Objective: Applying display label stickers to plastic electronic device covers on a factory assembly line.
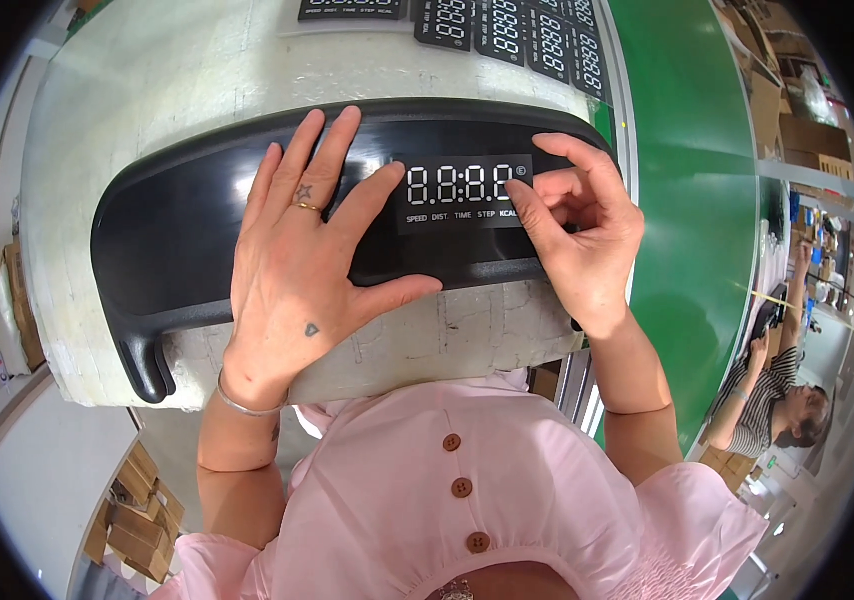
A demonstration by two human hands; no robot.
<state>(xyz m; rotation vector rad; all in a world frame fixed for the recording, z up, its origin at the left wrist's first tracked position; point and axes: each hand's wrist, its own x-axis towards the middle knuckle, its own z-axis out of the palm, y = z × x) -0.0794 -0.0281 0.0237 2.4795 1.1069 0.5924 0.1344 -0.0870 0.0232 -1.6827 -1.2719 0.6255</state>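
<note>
A long black glossy plastic console cover (197,200) lies across the work surface in front of me. On its right half is a dark, rectangular display sticker (447,217) with white digit segments. My left hand (307,240) lies flat on the cover with fingers spread, its index fingertip at the sticker's upper left corner. At the sticker's right edge, my right hand (577,215) has its thumb on the sticker and its other fingers curled. The pinch seems to hold that edge; the fingertips behind it are partly hidden.
More dark display stickers (500,30) lie at the far side of the pale, worn work surface (177,95). Green flooring (682,200) runs along the right. Cardboard boxes (137,520) stand at lower left. A person in a striped top (762,410) works at far right.
</note>
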